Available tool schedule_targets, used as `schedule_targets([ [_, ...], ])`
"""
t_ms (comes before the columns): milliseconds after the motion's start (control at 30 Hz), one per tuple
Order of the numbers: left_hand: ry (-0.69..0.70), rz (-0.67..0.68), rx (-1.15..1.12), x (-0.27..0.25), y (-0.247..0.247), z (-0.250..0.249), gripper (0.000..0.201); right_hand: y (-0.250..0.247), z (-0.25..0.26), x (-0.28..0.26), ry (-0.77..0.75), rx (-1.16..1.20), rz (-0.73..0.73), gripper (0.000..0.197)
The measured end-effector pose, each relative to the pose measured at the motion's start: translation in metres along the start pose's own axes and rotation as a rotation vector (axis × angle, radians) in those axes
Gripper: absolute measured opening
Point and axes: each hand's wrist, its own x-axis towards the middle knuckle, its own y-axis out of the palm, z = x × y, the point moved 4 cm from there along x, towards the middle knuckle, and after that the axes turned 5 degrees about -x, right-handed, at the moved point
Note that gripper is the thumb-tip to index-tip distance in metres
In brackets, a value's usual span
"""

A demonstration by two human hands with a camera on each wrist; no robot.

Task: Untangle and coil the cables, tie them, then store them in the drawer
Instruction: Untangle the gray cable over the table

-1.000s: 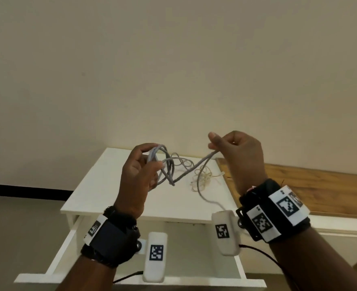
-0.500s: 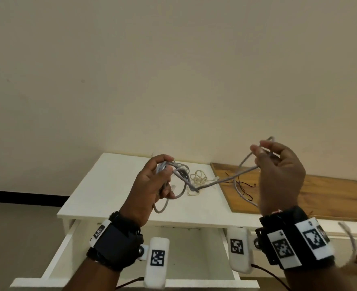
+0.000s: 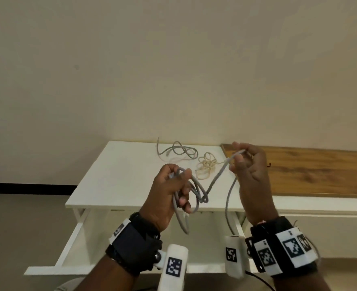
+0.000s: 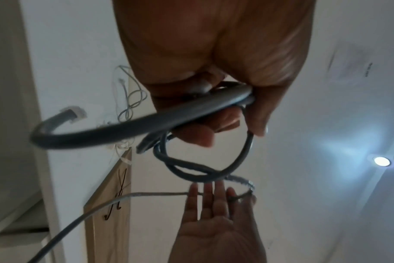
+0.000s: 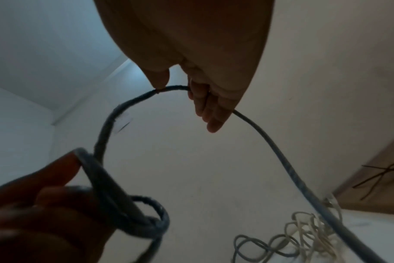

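A grey cable (image 3: 196, 189) is held in the air over the white table (image 3: 114, 177). My left hand (image 3: 179, 185) grips a few coiled loops of it, and one plug end (image 4: 73, 112) sticks out past the palm. A strand runs up to my right hand (image 3: 239, 158), which pinches it between thumb and forefinger; the rest hangs down toward the open drawer (image 3: 131, 238). In the right wrist view the pinch on the grey cable (image 5: 175, 87) is plain. A second grey cable (image 3: 177, 151) and a cream tangled cable (image 3: 207, 166) lie on the table.
A wooden bench top (image 3: 310, 171) adjoins the table on the right, with thin dark wires (image 3: 269, 164) lying on it. A plain wall stands behind. The drawer front rail (image 3: 89, 269) juts out toward me below my wrists.
My right hand has swung back left toward the left hand with the strand, after pulling far out to the right. The left hand keeps its grip on the loops.
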Motion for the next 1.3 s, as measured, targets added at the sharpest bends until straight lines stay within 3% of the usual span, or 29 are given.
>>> schedule_targets([
  [133,-0.069,-0.04,-0.107,0.0,0.003,0.01,0.033,0.004,-0.012,-0.003,-0.092,-0.307,0.001,0.006],
  [267,-0.053,0.01,-0.154,-0.001,0.009,0.01,0.03,-0.006,-0.022,0.003,-0.22,-0.659,0.04,0.027],
  [333,-0.06,0.026,-0.147,-0.002,0.011,0.01,0.027,-0.012,-0.024,0.005,-0.21,-0.624,0.057,0.029],
  [400,-0.069,0.01,-0.163,-0.002,0.012,0.01,0.024,-0.012,-0.022,0.005,-0.161,-0.364,0.123,0.018],
  [467,-0.074,-0.029,-0.185,-0.003,0.012,0.009,0.026,-0.01,-0.014,0.002,-0.13,-0.231,0.214,0.031],
  [533,-0.068,-0.069,-0.178,-0.003,0.01,0.006,0.028,-0.009,-0.011,0.0,-0.136,-0.278,0.253,0.033],
  [633,-0.06,-0.109,-0.137,-0.004,0.006,0.006,0.029,-0.006,-0.009,-0.001,-0.127,-0.273,0.233,0.014],
  [733,-0.049,-0.125,-0.076,-0.005,0.006,0.01,0.03,0.001,-0.011,-0.002,-0.111,-0.203,0.262,0.013],
  [933,-0.068,-0.167,0.001,-0.008,0.009,0.017,0.026,0.019,-0.014,-0.011,-0.158,-0.515,0.329,0.015],
  [1033,-0.031,-0.212,0.004,-0.006,0.004,0.015,0.026,0.03,-0.008,-0.019,-0.093,-0.651,0.427,0.051],
  [1100,-0.014,-0.224,0.02,-0.005,0.001,0.014,0.025,0.039,-0.001,-0.027,-0.015,-0.684,0.525,0.063],
  [1200,0.001,-0.228,0.061,-0.004,-0.001,0.012,0.026,0.045,0.006,-0.034,0.029,-0.685,0.554,0.059],
  [1300,0.046,-0.236,0.104,-0.003,-0.003,0.008,0.025,0.043,0.015,-0.035,0.004,-0.7,0.462,0.057],
])
